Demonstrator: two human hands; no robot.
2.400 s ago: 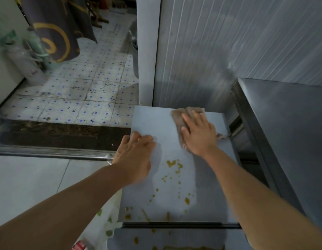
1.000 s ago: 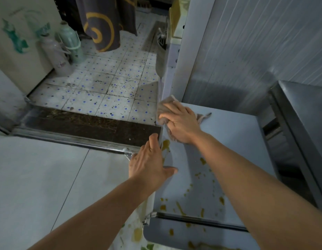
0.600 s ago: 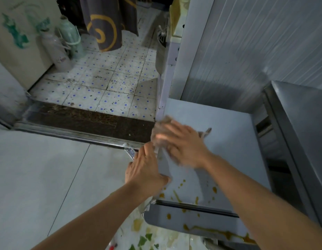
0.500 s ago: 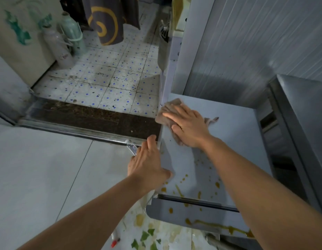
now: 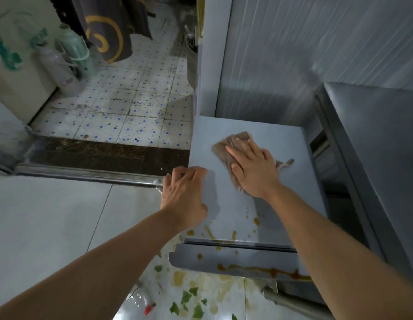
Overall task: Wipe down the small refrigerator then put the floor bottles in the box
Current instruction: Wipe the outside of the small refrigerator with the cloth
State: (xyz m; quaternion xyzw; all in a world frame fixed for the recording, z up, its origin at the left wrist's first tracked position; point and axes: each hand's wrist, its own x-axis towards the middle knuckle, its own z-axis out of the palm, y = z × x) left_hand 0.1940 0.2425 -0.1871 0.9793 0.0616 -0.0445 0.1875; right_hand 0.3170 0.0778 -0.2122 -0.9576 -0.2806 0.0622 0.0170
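The fridge (image 5: 247, 204) stands low in a corner, its pale top seen from above, with a ribbed wall (image 5: 304, 54) behind it and a steel table (image 5: 381, 135) on its right. A brown rag (image 5: 226, 146) lies on the far half of the top. The right hand (image 5: 254, 169) presses flat on the rag, fingers straight and spread, palm down. A tail of the rag sticks out past the hand toward the steel table. The left hand (image 5: 184, 192) rests on the top's left edge, fingers bent over the rim, thumb on the top surface. Yellow-brown stains (image 5: 233, 234) dot the near part of the top. A longer brown streak (image 5: 265, 271) runs along the door's upper face below. On the floor (image 5: 50, 227) beside the fridge lies a clear bottle (image 5: 140, 299) with a red cap, among green scraps (image 5: 187, 299) and a pale spill. Farther off, across a dark threshold (image 5: 96, 155), blue-dotted tiles (image 5: 131, 100) carry two upright bottles (image 5: 69, 58) near the left wall. A dark cloth (image 5: 108, 26) with a yellow spiral hangs beyond them.
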